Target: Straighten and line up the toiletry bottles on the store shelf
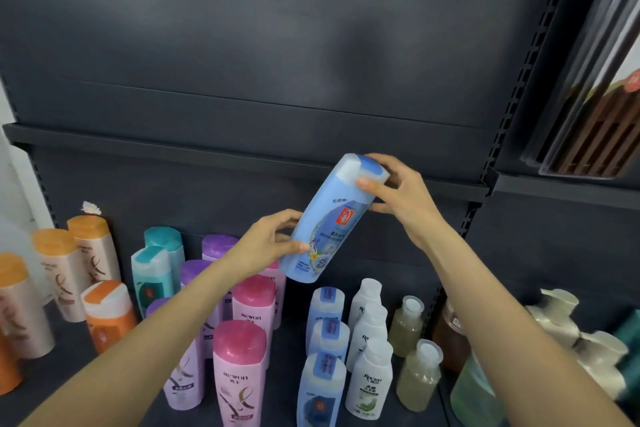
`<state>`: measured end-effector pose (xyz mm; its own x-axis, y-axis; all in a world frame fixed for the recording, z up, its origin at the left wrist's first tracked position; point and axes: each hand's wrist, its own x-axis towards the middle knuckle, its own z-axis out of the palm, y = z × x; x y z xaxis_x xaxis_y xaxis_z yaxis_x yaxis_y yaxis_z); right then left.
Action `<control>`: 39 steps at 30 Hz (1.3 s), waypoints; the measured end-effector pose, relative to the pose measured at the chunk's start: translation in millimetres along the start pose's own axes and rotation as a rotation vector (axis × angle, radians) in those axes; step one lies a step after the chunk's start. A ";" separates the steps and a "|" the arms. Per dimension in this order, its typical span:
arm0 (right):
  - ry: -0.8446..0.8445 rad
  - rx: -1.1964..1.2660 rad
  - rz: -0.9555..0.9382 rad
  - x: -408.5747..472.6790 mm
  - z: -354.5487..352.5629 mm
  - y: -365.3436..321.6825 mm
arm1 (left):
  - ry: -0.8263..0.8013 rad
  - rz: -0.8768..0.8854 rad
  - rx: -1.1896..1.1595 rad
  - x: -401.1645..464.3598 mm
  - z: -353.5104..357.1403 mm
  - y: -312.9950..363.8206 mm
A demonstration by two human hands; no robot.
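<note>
Left hand: the left hand (273,241) reached up from the lower left, its fingers (289,217) and thumb curled round the lower part of the blue bottle (330,218).
Blue bottle: it was held in the air above the shelf (374,270), tilted with its cap up and to the right, its base down and to the left, its label facing the camera.
Right hand: the right hand (398,194) came in from the lower right and gripped the cap end, thumb across the front, fingers wrapped behind.
Left of shelf: orange-capped beige bottles (59,270) and an orange bottle (109,314) stood upright.
Middle of shelf: teal bottles (156,274), purple-capped bottles (197,274) and pink bottles (239,371) stood in rows, partly hidden by the left forearm.
Below the held bottle: a row of blue bottles (322,388), then white bottles (369,378), then clear yellowish bottles (417,374).
Far right: a brown bottle (450,336) and pale blurred bottles (568,329), crossed by the right forearm.
</note>
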<state>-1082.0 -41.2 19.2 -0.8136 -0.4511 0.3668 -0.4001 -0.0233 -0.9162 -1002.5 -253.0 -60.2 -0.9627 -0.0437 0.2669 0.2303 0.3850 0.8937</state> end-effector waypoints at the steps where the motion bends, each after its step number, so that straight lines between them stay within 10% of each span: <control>1: 0.005 -0.014 0.007 1.5 0.5 2.1 | -0.004 -0.001 0.011 1.0 1.0 -3.3; 10: 0.131 -0.195 -0.030 18.1 21.6 37.4 | 0.201 0.019 0.273 18.3 2.2 -30.5; 22: 0.051 -0.442 0.067 27.7 45.4 113.2 | -0.081 -0.191 0.907 23.9 -15.2 -88.3; 39: -0.038 -0.571 0.288 16.3 56.3 177.0 | -0.097 -0.211 0.939 20.0 -14.1 -104.2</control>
<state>-1142.3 -102.9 -146.1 -0.9107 -0.4002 0.1027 -0.3377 0.5778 -0.7430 -1043.8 -307.0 -142.9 -0.9885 -0.1366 0.0653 -0.1157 0.9596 0.2564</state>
